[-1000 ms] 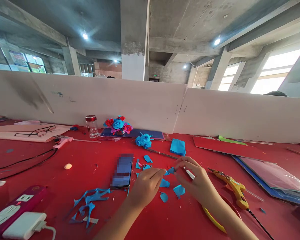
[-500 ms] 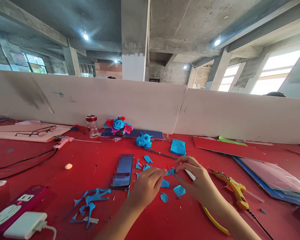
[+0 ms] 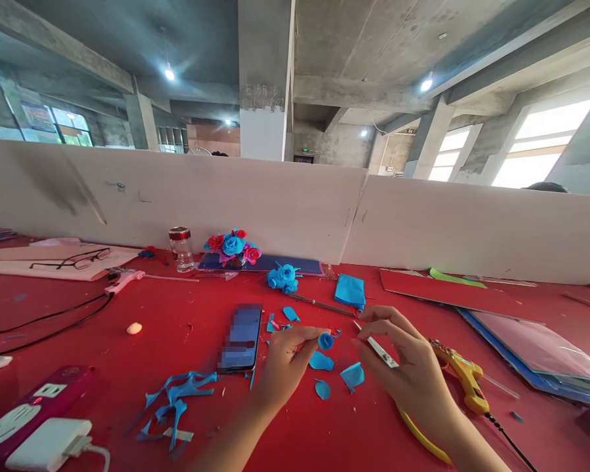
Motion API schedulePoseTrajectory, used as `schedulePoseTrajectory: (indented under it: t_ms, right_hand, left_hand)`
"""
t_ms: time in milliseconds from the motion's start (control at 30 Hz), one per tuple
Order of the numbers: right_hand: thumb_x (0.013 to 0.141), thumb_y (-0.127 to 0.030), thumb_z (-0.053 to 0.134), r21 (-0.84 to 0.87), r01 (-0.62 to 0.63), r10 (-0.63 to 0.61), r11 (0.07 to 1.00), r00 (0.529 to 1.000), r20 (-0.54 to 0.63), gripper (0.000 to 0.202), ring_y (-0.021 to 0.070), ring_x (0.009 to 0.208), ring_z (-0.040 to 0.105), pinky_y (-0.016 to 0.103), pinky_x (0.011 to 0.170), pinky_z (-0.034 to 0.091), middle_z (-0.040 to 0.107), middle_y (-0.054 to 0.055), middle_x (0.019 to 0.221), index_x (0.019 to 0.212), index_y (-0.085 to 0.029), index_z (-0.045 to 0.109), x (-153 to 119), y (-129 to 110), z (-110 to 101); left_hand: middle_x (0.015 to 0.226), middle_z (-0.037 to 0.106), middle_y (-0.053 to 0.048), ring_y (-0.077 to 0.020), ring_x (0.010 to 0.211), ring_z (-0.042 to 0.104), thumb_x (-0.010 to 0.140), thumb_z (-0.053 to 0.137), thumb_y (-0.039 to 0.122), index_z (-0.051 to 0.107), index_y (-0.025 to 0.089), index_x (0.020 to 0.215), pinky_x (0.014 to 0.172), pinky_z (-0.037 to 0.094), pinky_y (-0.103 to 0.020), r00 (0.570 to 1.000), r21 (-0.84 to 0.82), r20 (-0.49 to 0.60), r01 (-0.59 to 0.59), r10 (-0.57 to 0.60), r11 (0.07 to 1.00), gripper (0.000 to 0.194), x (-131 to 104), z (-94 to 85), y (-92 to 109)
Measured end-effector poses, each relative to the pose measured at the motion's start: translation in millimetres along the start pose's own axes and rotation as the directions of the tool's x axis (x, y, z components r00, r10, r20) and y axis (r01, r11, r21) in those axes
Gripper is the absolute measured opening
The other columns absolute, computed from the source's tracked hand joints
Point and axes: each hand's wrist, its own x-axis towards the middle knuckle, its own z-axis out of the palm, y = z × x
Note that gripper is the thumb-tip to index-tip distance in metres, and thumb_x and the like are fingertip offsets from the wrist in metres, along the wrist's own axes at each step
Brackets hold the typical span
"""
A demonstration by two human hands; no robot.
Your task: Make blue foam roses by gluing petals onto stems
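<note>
My left hand [image 3: 291,359] pinches a small rolled blue paper flower [image 3: 326,341] between thumb and fingertips, its spiral top facing me. To the right, my right hand [image 3: 404,351] hovers with thumb and fingers bent and apart, and I see nothing between them. Beneath it lies a pair of scissors, its pale blade [image 3: 382,352] and yellow handle [image 3: 417,434] partly hidden by the hand. Cut blue petals, one a rounded piece [image 3: 323,389] and another a wider piece [image 3: 353,375], are scattered on the red table around the left fingertips.
A phone [image 3: 240,337] and blue paper scraps [image 3: 179,400] lie to the left. A yellow glue gun [image 3: 465,373] is at the right. Blue flowers on a stem [image 3: 283,278], folded blue paper [image 3: 350,290], a bouquet [image 3: 233,246] and a glass jar [image 3: 181,249] are behind.
My right hand has moved right, away from the blue piece, and its fingers have parted. The left hand now holds the roll alone, with its top turned towards me.
</note>
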Motion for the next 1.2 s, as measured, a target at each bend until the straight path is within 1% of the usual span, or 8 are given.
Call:
schedulePoseTrajectory:
  t_ms: [67, 167, 233, 367, 500, 733, 933, 1200]
  right_hand:
    - [0.079, -0.026, 0.055, -0.024, 0.052, -0.052, 0.998, 0.999, -0.006, 0.007, 0.0168, 0.075, 0.056, 0.029, 0.061, 0.049, 0.053, 0.005, 0.089, 0.073, -0.023, 0.059, -3, -2, 1]
    - [0.08, -0.021, 0.053, -0.06, 0.138, -0.138, 0.989, 0.99, -0.006, 0.009, 0.0159, 0.073, 0.054, 0.029, 0.06, 0.048, 0.053, 0.005, 0.089, 0.08, -0.025, 0.061, -7, -6, 2]
    - [0.08, -0.017, 0.051, -0.074, 0.195, -0.196, 0.978, 0.981, -0.006, 0.013, 0.0168, 0.077, 0.054, 0.029, 0.061, 0.048, 0.051, 0.005, 0.091, 0.083, -0.025, 0.061, -10, -8, 2]
    - [0.081, -0.013, 0.049, -0.129, 0.263, -0.255, 0.956, 0.964, 0.08, 0.018, 0.0187, 0.084, 0.051, 0.032, 0.064, 0.047, 0.049, 0.008, 0.096, 0.088, -0.025, 0.06, -11, -13, 4]
    - [0.081, -0.015, 0.049, -0.221, 0.285, -0.263, 0.933, 0.957, 0.125, 0.015, 0.0205, 0.085, 0.051, 0.035, 0.068, 0.047, 0.052, 0.009, 0.096, 0.085, -0.023, 0.061, -10, -12, 6]
    - [0.08, -0.017, 0.051, -0.274, 0.253, -0.227, 0.928, 0.966, 0.124, 0.013, 0.021, 0.085, 0.051, 0.036, 0.069, 0.046, 0.053, 0.009, 0.096, 0.084, -0.022, 0.062, -8, -9, 12]
    - [0.078, -0.022, 0.052, -0.346, 0.229, -0.203, 0.91, 0.973, 0.111, 0.011, 0.0217, 0.085, 0.053, 0.038, 0.071, 0.044, 0.057, 0.007, 0.093, 0.077, -0.024, 0.063, -4, -6, 13]
    - [0.077, -0.02, 0.054, -0.352, 0.27, -0.228, 0.896, 0.961, 0.158, 0.01, 0.0227, 0.089, 0.053, 0.041, 0.076, 0.041, 0.059, 0.006, 0.096, 0.069, -0.024, 0.06, 1, -6, 7]
  left_hand:
    - [0.086, 0.071, -0.004, -0.0162, 0.074, 0.066, 0.082, 0.054, 0.024, 0.068, 0.021, 0.087, 0.067, 0.055, -0.026, 0.999, -0.055, -0.005, 0.044, -0.044, 0.998, 0.016, 0, 0.5, -2]
    - [0.088, 0.071, -0.003, -0.0171, 0.077, 0.066, 0.081, 0.055, 0.026, 0.068, 0.022, 0.087, 0.067, 0.055, -0.027, 0.998, -0.081, -0.003, 0.057, -0.058, 0.995, 0.015, 1, 0.7, -2]
    - [0.09, 0.071, -0.003, -0.0174, 0.08, 0.066, 0.082, 0.054, 0.026, 0.068, 0.022, 0.087, 0.069, 0.055, -0.027, 0.999, -0.07, 0.007, 0.044, -0.044, 0.997, 0.015, 1, 0.4, -1]
    - [0.089, 0.071, -0.003, -0.0163, 0.081, 0.066, 0.084, 0.051, 0.025, 0.067, 0.022, 0.09, 0.071, 0.055, -0.027, 0.999, 0.028, 0.036, -0.021, 0.02, 0.999, 0.017, 2, -0.7, 1]
    - [0.086, 0.071, -0.003, -0.0146, 0.077, 0.066, 0.084, 0.05, 0.022, 0.066, 0.022, 0.092, 0.068, 0.054, -0.024, 0.996, 0.125, 0.058, -0.077, 0.071, 0.989, 0.018, 1, -1.0, -1]
    - [0.083, 0.071, -0.002, -0.0133, 0.077, 0.066, 0.085, 0.047, 0.016, 0.065, 0.021, 0.092, 0.069, 0.053, -0.022, 0.985, 0.273, 0.11, -0.16, 0.135, 0.949, 0.02, 0, -1.1, -2]
    - [0.088, 0.07, -0.003, -0.0129, 0.079, 0.066, 0.087, 0.045, 0.019, 0.061, 0.021, 0.098, 0.07, 0.053, -0.022, 0.966, 0.344, 0.152, -0.248, 0.207, 0.906, 0.02, -3, -0.2, -11]
    - [0.087, 0.07, -0.003, -0.0126, 0.078, 0.065, 0.086, 0.047, 0.02, 0.062, 0.021, 0.096, 0.069, 0.052, -0.021, 0.972, 0.346, 0.152, -0.223, 0.181, 0.911, 0.018, -4, 0.6, -9]
